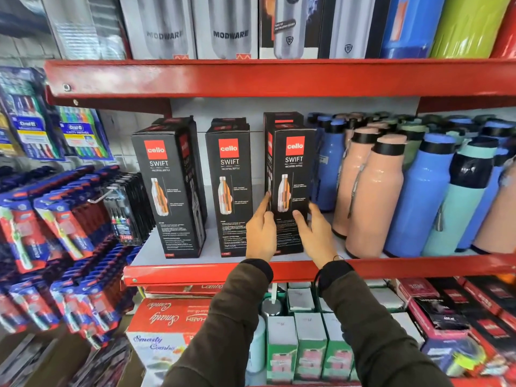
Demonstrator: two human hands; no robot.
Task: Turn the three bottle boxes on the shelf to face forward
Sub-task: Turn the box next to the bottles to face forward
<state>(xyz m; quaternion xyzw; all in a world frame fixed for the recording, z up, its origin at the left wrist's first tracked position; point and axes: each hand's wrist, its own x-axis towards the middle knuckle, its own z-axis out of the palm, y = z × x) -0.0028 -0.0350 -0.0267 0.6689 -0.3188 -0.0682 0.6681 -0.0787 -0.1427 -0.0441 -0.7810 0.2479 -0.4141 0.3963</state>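
Three black Cello Swift bottle boxes stand upright on the middle red shelf (195,270). The left box (167,191) is turned a little, so its right side shows. The middle box (229,188) shows its front squarely. The right box (293,174) shows its front and a sliver of its left side. My left hand (261,233) touches the right box's lower left edge with fingers extended. My right hand (315,233) rests against that box's lower right front, thumb on its face. Further black boxes stand behind the three.
Peach bottles (374,196) and blue bottles (421,196) crowd the shelf right beside the right box. Toothbrush packs (64,219) hang at left. Boxed bottles (229,26) fill the upper shelf, and assorted boxes (296,339) sit below.
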